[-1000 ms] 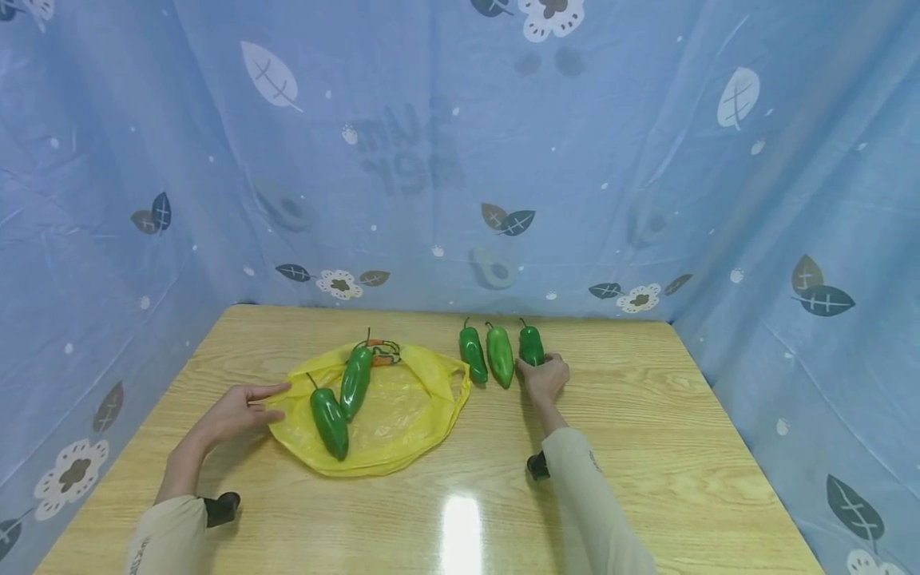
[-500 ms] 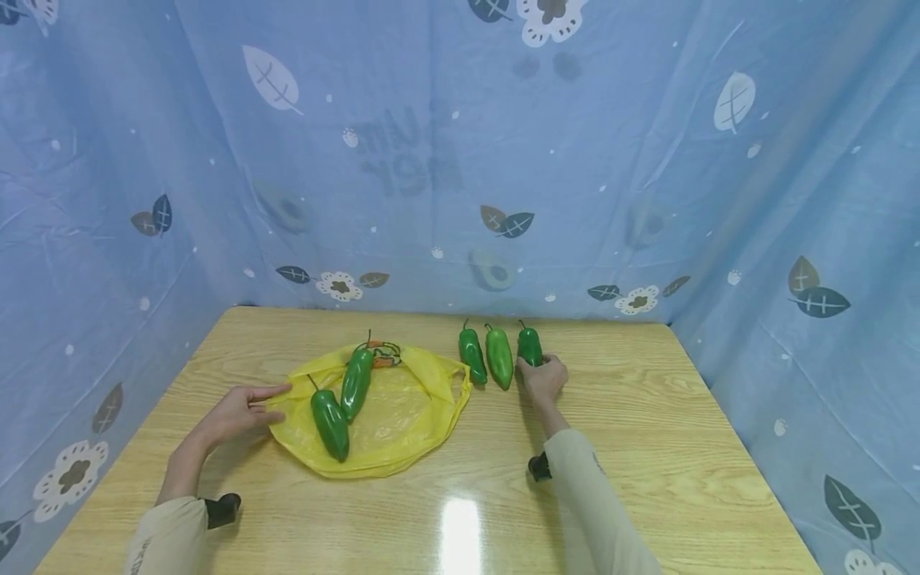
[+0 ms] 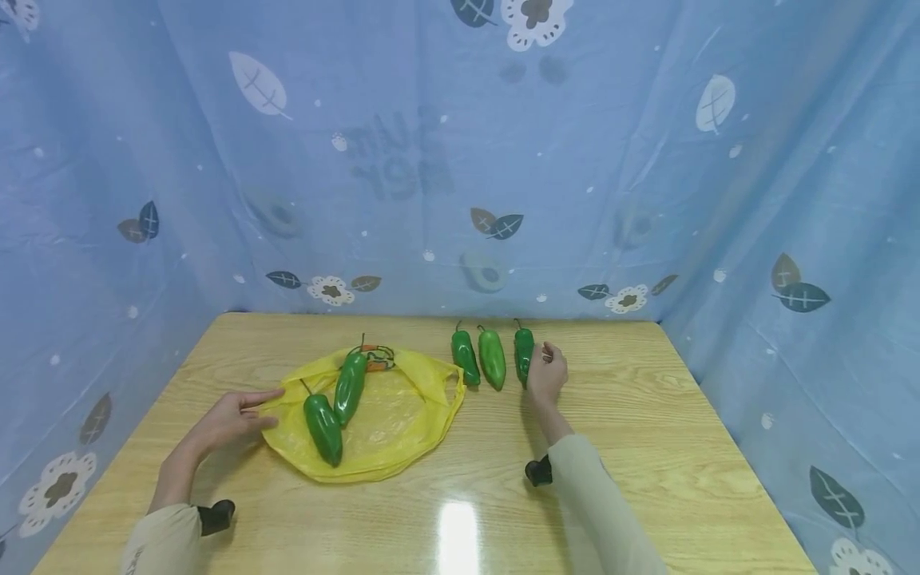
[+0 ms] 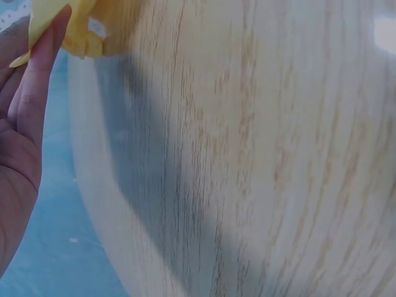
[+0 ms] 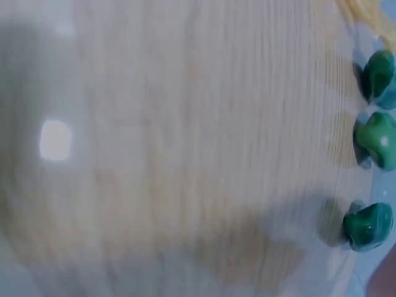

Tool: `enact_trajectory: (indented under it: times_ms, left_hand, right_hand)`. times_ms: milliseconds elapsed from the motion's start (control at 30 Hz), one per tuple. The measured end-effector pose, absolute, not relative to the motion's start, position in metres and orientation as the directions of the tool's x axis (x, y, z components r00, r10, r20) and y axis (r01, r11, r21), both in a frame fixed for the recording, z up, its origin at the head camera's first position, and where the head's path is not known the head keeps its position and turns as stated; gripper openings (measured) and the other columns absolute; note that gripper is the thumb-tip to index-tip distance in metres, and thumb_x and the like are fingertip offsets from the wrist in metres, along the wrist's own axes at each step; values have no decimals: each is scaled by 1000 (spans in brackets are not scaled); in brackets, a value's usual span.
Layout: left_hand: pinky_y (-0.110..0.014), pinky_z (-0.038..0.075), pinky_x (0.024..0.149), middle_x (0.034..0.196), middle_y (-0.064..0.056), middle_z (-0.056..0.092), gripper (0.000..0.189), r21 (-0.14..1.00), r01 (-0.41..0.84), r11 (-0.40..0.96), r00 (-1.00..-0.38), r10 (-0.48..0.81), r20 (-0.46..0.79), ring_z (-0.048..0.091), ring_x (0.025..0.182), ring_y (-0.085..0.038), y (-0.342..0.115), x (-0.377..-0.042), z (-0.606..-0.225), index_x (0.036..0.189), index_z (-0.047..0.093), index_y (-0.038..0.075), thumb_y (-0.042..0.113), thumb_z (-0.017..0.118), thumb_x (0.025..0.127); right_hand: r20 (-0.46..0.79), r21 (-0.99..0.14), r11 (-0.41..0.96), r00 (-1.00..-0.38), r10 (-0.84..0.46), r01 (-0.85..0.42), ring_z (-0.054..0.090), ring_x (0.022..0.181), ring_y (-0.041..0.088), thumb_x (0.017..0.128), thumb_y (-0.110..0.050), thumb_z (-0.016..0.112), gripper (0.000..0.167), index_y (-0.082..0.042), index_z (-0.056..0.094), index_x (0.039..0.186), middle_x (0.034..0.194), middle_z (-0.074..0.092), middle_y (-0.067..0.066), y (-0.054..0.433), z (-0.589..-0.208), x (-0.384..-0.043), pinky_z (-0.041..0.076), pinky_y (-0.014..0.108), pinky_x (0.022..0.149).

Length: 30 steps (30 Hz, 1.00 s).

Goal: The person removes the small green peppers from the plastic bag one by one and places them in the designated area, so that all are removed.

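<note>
At the left edge of a yellow plastic bag (image 3: 388, 435), my left hand (image 3: 223, 419) pinches the film between thumb and fingers; the left wrist view shows the fingertips (image 4: 57, 28) on it. Two green chili peppers, one upper (image 3: 350, 387) and one lower (image 3: 323, 429), lie over the bag. Right of it stand three more in a row: a dark pepper (image 3: 465, 357), a lighter pepper (image 3: 492, 359) and another dark pepper (image 3: 522, 351). My right hand (image 3: 548, 375) is just beside the last one, fingers loosely bent and holding nothing; only a sliver shows in the right wrist view.
The wooden table (image 3: 647, 447) carries everything, with a bright reflection near its front. A blue patterned curtain (image 3: 460, 160) encloses the back and sides. An orange and dark patch (image 3: 377, 358) shows at the bag's far edge.
My right hand has let go of the rightmost pepper and shifted slightly off to its right, uncovering it. My left hand keeps its hold on the bag. The head view has shifted slightly.
</note>
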State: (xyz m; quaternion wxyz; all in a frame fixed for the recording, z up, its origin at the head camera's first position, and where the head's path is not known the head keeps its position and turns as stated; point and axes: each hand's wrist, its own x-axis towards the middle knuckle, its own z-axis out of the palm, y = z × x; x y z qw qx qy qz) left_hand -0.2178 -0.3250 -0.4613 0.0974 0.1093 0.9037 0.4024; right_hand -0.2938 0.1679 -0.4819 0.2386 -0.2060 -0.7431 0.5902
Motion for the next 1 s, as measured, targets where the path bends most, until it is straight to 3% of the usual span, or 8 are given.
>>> enact_trajectory:
  times_ms: [167,267,467,733,1000]
  left_hand:
    - [-56,45,94,141,-31,40,58,738,112,665,-960,265,-92,44,120,-54,-327,-216,-462,138,47,-3,23,67,91]
    - [-54,46,92,141,-31,40,57,735,121,667,-960,268,-86,46,119,-54,-327,-216,-463,138,48,-3,23,68,90]
    - [-56,45,94,140,-31,41,56,744,131,655,-959,275,-74,45,120,-53,-326,-217,-462,136,50,-4,21,68,90]
    - [-56,43,95,140,-31,41,55,745,130,655,-959,274,-73,44,122,-52,-324,-217,-461,136,50,-4,22,68,90]
    - [-56,44,95,140,-31,42,55,751,135,646,-958,278,-66,43,123,-51,-325,-217,-463,135,51,-5,21,68,90]
  right_hand:
    - [221,-975,115,-769,599,-190,56,109,29,101,-9,48,27,7,57,121,118,59,24,163,-479,-289,46,32,95]
    - [243,-963,59,-757,606,-261,58,102,26,100,-7,50,25,10,58,116,113,60,25,162,-479,-285,47,22,87]
    - [166,-971,-46,-801,575,-235,56,91,11,95,-6,58,26,11,58,114,106,60,16,158,-478,-269,46,12,79]
    - [165,-969,-71,-839,518,-235,57,89,10,93,1,58,22,15,59,110,106,60,22,154,-465,-245,48,13,76]
    - [222,-961,-32,-833,507,-275,57,89,6,94,-4,60,23,13,60,110,106,61,20,153,-477,-245,48,13,80]
